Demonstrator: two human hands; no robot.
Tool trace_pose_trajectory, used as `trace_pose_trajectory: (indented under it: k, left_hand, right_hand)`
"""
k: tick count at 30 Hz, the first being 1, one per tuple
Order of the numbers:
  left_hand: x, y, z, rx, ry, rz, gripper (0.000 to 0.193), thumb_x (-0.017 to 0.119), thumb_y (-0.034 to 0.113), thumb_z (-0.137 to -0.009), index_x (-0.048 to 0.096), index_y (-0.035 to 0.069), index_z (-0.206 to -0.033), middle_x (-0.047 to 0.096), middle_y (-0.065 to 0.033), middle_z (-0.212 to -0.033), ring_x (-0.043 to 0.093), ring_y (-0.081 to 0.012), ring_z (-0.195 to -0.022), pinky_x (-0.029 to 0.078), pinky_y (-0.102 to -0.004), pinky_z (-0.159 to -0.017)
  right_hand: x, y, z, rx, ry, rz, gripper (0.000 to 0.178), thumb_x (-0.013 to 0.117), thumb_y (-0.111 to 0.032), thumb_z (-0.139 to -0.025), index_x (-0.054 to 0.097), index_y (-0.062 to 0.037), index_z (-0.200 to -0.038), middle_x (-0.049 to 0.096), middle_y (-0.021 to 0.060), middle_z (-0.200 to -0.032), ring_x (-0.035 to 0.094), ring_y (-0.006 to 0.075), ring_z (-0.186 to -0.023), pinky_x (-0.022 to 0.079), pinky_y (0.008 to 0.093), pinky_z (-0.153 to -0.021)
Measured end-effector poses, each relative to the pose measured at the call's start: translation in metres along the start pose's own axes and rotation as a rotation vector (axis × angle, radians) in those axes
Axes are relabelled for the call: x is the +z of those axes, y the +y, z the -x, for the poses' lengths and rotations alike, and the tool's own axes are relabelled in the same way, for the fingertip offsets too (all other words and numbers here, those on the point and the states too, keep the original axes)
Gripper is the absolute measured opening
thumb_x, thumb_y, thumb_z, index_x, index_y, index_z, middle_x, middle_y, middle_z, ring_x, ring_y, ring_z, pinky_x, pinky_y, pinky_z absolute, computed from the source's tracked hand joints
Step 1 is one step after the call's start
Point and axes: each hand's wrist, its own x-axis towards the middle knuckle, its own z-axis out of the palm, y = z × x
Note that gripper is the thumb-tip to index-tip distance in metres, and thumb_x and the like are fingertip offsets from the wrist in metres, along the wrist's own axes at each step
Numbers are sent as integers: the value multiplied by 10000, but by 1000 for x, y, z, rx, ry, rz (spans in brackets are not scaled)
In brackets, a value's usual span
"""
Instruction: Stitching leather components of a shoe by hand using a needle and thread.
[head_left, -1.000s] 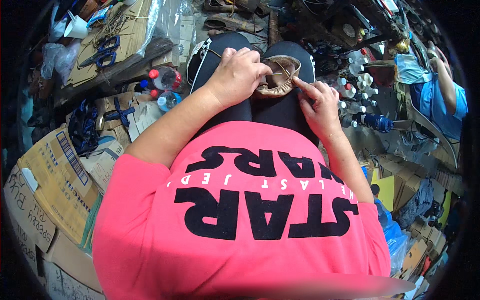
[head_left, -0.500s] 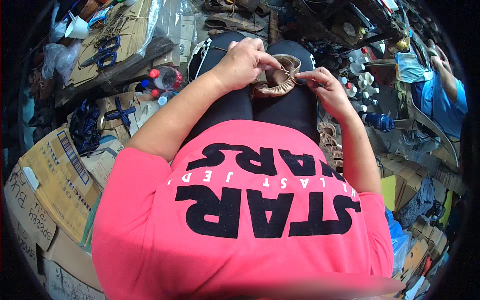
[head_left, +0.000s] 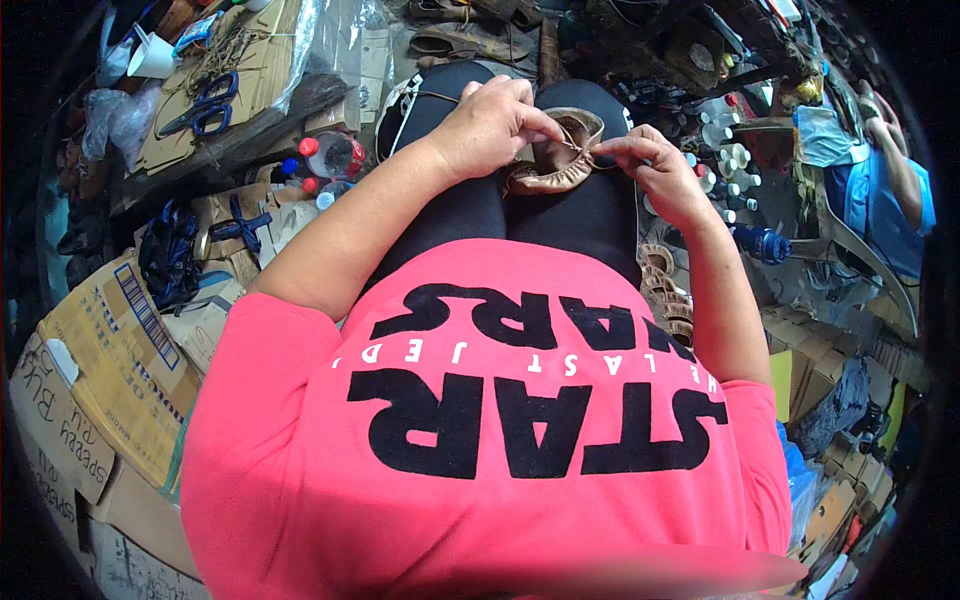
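Note:
Over my lap is a tan leather shoe upper (head_left: 548,182) with a gathered, puckered edge, its opening turned up. My left hand (head_left: 492,125) reaches over it from the left, thumb and forefinger pinched on a thin tan lace (head_left: 571,137) at the opening. A strand also trails out behind that hand. At the upper's right edge, my right hand (head_left: 655,170) is closed in a pinch, and what lies between its fingertips is too small to make out.
Blue-handled scissors (head_left: 213,103) rest on cardboard at the upper left. Several plastic bottles (head_left: 332,157) stand or lie on both sides of my legs. More tan shoe parts (head_left: 668,290) are stacked by my right thigh. Another person's arm (head_left: 897,165) shows at the far right.
My right hand and forearm have shifted slightly to the right. The left hand keeps its pinch in nearly the same place, and the shoe upper has barely moved.

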Motion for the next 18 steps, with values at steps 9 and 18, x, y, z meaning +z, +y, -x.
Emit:
trace_pose_trajectory:
  k: [9, 18]
  left_hand:
    - [2, 0, 0, 14, 7, -9, 238, 654, 92, -753, 722, 259, -908, 499, -14, -761, 514, -215, -813, 391, -356, -735]
    - [5, -2, -19, 60, -85, 73, 218, 666, 98, -746, 724, 229, -910, 507, -28, -737, 518, -223, -796, 405, -357, -726]
  right_hand:
    - [-2, 2, 1, -25, -17, -44, 266, 536, 6, -857, 703, -141, -1000, 468, 29, -835, 486, 155, -795, 415, 243, -738]
    - [0, 7, -3, -8, -84, -204, 260, 571, -14, -851, 693, -113, -1058, 530, 1, -814, 492, 87, -797, 420, 218, -759]
